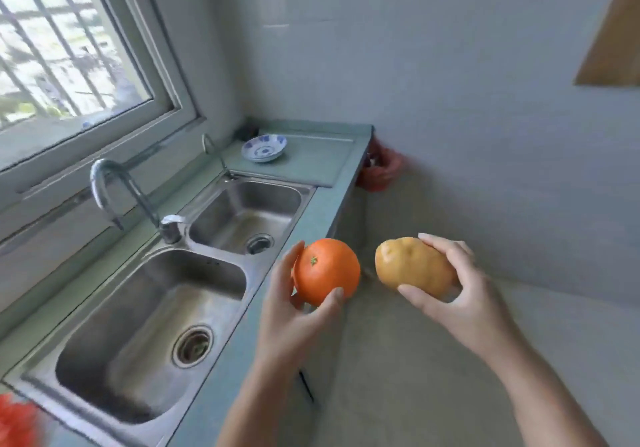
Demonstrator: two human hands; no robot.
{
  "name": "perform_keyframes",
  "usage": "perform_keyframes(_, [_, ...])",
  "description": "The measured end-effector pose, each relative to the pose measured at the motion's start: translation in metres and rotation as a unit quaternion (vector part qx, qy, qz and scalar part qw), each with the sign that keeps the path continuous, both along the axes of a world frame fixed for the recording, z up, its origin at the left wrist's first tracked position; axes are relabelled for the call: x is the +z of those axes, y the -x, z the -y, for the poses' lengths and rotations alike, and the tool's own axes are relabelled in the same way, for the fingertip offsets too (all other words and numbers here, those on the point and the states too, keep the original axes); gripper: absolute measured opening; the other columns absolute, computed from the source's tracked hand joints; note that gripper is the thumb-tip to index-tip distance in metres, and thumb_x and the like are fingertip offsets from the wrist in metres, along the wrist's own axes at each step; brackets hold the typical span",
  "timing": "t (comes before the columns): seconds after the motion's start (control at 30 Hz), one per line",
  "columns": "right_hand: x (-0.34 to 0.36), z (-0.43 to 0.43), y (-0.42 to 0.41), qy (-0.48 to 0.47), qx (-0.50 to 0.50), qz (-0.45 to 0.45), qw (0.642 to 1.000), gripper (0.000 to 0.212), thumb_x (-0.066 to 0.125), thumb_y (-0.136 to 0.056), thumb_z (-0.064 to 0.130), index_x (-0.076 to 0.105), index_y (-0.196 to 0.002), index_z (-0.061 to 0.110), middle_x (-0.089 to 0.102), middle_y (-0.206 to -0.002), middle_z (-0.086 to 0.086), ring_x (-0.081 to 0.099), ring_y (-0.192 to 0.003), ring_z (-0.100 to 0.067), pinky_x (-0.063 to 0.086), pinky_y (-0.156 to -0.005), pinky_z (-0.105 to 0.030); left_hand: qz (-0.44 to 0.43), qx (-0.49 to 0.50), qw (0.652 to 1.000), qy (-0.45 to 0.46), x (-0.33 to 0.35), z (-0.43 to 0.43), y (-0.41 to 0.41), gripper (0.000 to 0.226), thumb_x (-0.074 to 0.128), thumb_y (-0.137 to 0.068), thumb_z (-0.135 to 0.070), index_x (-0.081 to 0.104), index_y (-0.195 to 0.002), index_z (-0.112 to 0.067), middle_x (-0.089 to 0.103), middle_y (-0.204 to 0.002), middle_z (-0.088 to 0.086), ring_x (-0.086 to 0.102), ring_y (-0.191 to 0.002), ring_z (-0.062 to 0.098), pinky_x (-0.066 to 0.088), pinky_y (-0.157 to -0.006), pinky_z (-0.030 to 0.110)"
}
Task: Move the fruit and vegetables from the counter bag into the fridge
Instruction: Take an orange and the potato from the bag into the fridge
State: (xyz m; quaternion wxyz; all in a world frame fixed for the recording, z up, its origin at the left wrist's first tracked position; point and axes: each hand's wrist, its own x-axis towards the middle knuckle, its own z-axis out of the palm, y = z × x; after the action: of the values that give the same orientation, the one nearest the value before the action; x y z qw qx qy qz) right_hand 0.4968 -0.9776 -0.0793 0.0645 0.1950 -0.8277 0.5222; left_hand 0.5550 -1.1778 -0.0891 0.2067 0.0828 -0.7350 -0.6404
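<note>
Orange [327, 271] sat gripped in the left hand [294, 303] and potato [414, 266] in the right hand [460, 291], lower centre, off the counter [308, 225]. Carrying step seemingly underway; next meant finding the unseen fridge.

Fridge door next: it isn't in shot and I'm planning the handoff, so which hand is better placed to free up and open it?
Neither clearly. The left hand holds the orange; the right hand holds the potato. Both are full, level, and off the counter. Left is nearer the counter for setting down.
</note>
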Motion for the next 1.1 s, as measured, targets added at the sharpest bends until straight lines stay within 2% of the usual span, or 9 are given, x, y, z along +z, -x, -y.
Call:
perform_keyframes(0.07, [0.003,-0.043,0.015,0.004,-0.043,-0.011,0.999,0.068,0.063,-0.055,0.059,0.046,-0.118,0.041,0.047,-0.118,0.019,0.044,-0.106,0.010,0.033,-0.080,0.001,-0.013,-0.043,0.999,0.010,0.002,-0.042,0.033,0.072,0.073,-0.049,-0.044,0.047,-0.116,-0.042,0.054,-0.124,0.003,0.060,-0.104,0.019,0.051,-0.085,0.031])
perform_keyframes(0.17, [0.005,-0.102,0.028,0.014,-0.113,-0.026,0.993,0.063,0.063,-0.056,0.057,0.045,-0.115,0.046,0.048,-0.115,0.022,0.045,-0.105,0.011,0.032,-0.081,0.001,-0.031,-0.108,0.993,0.046,0.007,-0.098,0.071,0.073,0.072,-0.052,-0.046,0.045,-0.120,-0.040,0.055,-0.124,-0.003,0.059,-0.107,0.015,0.049,-0.089,0.033])
perform_keyframes(0.43, [-0.004,-0.214,0.035,0.035,-0.263,-0.028,0.964,0.061,0.066,-0.058,0.055,0.048,-0.116,0.043,0.052,-0.112,0.019,0.051,-0.108,0.000,0.040,-0.087,-0.013,-0.057,-0.225,0.972,0.013,0.019,-0.212,0.138,0.069,0.073,-0.048,-0.044,0.047,-0.112,-0.041,0.056,-0.112,-0.015,0.059,-0.099,-0.002,0.048,-0.077,0.016])
perform_keyframes(0.67, [-0.006,-0.276,0.053,0.023,-0.378,-0.029,0.925,0.061,0.066,-0.059,0.053,0.047,-0.117,0.041,0.052,-0.117,0.012,0.050,-0.111,-0.005,0.043,-0.090,-0.021,-0.057,-0.328,0.943,-0.019,0.012,-0.288,0.211,0.064,0.073,-0.050,-0.040,0.050,-0.109,-0.033,0.057,-0.116,-0.003,0.060,-0.101,0.007,0.048,-0.074,0.015])
perform_keyframes(0.9, [0.017,-0.330,0.130,-0.005,-0.458,-0.043,0.888,0.062,0.065,-0.059,0.054,0.045,-0.117,0.042,0.051,-0.119,0.012,0.046,-0.110,0.005,0.032,-0.086,-0.003,-0.044,-0.421,0.904,-0.061,0.013,-0.366,0.314,0.065,0.072,-0.049,-0.041,0.050,-0.109,-0.034,0.057,-0.114,-0.007,0.060,-0.097,0.002,0.047,-0.074,0.013])
perform_keyframes(1.1, [0.036,-0.367,0.201,-0.030,-0.486,-0.057,0.871,0.063,0.066,-0.062,0.050,0.043,-0.120,0.042,0.049,-0.121,0.009,0.044,-0.111,0.008,0.030,-0.087,-0.001,-0.044,-0.484,0.871,-0.072,0.022,-0.421,0.391,0.065,0.072,-0.050,-0.041,0.050,-0.110,-0.036,0.055,-0.118,-0.009,0.059,-0.101,0.005,0.048,-0.075,0.015])
